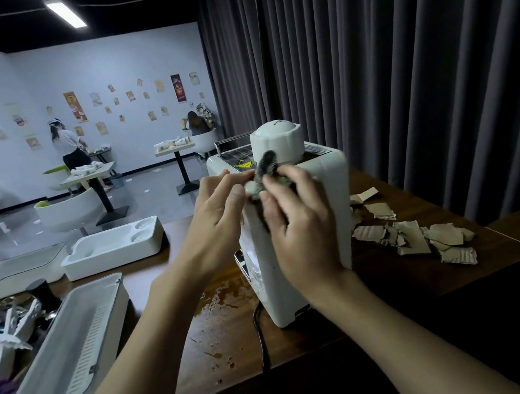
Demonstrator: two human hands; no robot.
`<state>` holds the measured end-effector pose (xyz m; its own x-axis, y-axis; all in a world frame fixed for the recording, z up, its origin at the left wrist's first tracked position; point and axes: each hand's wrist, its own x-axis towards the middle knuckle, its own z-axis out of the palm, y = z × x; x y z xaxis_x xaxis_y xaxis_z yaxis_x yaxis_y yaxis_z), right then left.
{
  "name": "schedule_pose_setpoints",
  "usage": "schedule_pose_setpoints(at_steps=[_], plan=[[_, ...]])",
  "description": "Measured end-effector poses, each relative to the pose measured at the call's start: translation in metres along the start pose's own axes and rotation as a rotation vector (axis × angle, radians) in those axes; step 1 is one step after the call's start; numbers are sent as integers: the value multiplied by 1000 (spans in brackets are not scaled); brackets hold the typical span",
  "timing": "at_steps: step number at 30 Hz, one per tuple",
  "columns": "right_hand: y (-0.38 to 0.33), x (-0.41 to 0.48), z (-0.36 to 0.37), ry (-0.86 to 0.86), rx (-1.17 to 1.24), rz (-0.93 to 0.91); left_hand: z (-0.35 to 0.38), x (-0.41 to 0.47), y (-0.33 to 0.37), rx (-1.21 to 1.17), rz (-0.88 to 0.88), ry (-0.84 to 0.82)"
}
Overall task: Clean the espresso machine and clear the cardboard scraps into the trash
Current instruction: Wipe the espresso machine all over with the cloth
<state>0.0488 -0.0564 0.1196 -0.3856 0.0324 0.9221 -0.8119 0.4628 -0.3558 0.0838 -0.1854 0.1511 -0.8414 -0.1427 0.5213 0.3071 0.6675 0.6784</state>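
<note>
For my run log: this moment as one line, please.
left hand, right hand: pinch cloth | at espresso machine top | cardboard scraps: on table

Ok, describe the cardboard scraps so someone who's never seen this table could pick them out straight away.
Find the white espresso machine standing on the dark wooden counter. On the counter just right of it, toward the grey curtain, lies a loose pile of cardboard scraps. They are the only tan, torn, ribbed pieces there.
</note>
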Motion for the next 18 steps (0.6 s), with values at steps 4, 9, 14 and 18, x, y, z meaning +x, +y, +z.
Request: schedule_pose_setpoints(at_steps=[4, 9, 14, 18], plan=[[-1, 0, 1, -42, 41, -90, 1, -1, -1, -17, -4, -14], [37, 9, -11, 47, 20, -18, 0, -2, 2, 33, -18, -6], [67, 14, -25, 167, 31, 204, 1, -1, 3, 68, -21, -13], [45, 1, -16, 134, 25, 208, 4, 1, 1, 72, -3, 9]])
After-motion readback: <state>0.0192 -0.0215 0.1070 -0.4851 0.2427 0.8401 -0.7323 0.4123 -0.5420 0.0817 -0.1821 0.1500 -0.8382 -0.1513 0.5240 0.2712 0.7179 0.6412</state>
